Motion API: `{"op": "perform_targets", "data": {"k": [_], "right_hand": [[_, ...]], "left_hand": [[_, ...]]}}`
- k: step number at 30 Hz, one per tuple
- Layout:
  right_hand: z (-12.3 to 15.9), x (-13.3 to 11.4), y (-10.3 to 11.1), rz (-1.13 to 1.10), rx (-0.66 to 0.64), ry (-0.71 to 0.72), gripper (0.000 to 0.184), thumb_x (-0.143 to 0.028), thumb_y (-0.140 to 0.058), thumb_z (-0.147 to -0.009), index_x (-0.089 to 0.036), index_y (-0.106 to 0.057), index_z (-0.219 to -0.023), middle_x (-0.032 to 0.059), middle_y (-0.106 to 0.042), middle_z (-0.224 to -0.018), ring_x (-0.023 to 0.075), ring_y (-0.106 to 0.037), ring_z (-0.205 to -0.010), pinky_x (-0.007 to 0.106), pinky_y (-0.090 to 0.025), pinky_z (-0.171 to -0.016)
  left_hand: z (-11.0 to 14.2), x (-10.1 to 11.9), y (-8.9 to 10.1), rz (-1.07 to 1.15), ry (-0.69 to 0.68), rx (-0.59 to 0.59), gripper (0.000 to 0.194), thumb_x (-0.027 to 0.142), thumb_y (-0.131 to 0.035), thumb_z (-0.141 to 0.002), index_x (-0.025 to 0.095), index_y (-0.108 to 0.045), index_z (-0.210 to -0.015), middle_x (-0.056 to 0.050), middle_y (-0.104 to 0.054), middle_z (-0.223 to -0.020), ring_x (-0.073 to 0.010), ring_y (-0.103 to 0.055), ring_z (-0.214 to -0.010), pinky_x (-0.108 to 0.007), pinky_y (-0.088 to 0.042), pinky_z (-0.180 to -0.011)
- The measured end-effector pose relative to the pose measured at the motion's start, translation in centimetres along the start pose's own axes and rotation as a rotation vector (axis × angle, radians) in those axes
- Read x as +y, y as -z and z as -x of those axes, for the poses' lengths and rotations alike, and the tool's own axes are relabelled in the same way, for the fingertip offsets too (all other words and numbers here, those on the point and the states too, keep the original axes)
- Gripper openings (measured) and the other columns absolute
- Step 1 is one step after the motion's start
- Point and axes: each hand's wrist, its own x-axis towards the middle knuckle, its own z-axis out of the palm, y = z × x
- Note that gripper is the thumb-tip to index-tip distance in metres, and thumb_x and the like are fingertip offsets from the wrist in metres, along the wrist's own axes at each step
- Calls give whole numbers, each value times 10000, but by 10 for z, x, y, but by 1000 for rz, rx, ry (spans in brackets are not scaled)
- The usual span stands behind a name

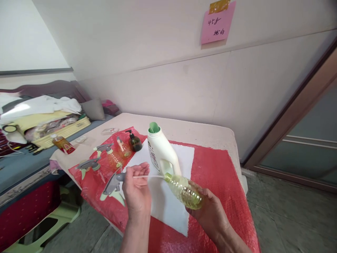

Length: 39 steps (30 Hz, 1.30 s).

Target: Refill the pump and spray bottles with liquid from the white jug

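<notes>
My left hand [138, 186] pinches the collar of a grey and pale green trigger spray head [113, 186], its other fingers half curled. From it a thin clear tube [150, 176] runs right, its end at the mouth of a yellow-green clear bottle [184, 189]; whether it is inside I cannot tell. My right hand [210, 211] is wrapped round that bottle's base, holding it tilted with the neck to the left. Just behind stands a white detergent jug [163, 147] with a green spout and no cap, on a white sheet [171, 212].
A red cloth [213, 175] covers part of the bed-like table. To the left are several spray bottles [114, 156], a dark pump bottle [135, 142] and an amber bottle [63, 144]. A red-topped green stool [63, 207] stands at lower left. A pink note [218, 24] hangs on the wall.
</notes>
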Motion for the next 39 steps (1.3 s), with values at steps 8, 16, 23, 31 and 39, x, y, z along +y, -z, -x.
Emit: {"op": "perform_targets", "data": {"k": [8,16,23,31,39], "right_hand": [[11,-22,-16,84,-57,287,393,-390,-648,-770,-254,-677,-1137,61,-706,-1183,264,-635,-1048,403,-494,-867],[5,-70,-101,535,-71,767,398,-376,-695,-801,-318,-595,-1181,35,-629,-1235,245,-599,-1093,404,-469,-914],[2,-110,-171,1386,50,1107,517,-439,-686,-754,-309,-567,-1240,59,-598,-1192,269,-585,-992,469,-474,-870],[-3,-125,-241,1712,-68,1299,650,-393,-716,-705,-279,-513,-1311,83,-547,-1245,299,-577,-1047,483,-484,-869],[-23,-125,-284,1612,-103,1238,604,-334,-723,-679,-250,-543,-1250,90,-541,-1289,307,-544,-1163,515,-443,-976]], "left_hand": [[-23,8,11,55,4,140,392,554,-630,-797,169,-608,-722,-68,-691,-803,-190,-658,-821,-317,-467,-771],[-23,-1,8,81,119,131,374,521,-686,-765,156,-610,-742,-86,-696,-812,-197,-668,-818,-308,-470,-752],[-26,3,11,119,167,142,370,522,-699,-755,163,-609,-742,-78,-694,-824,-194,-665,-802,-316,-469,-756],[-24,6,9,181,212,122,381,522,-722,-740,153,-627,-727,-80,-703,-801,-179,-656,-760,-310,-462,-750],[-26,10,11,195,208,111,374,509,-728,-739,146,-639,-726,-85,-705,-784,-179,-660,-739,-303,-467,-722]]}}
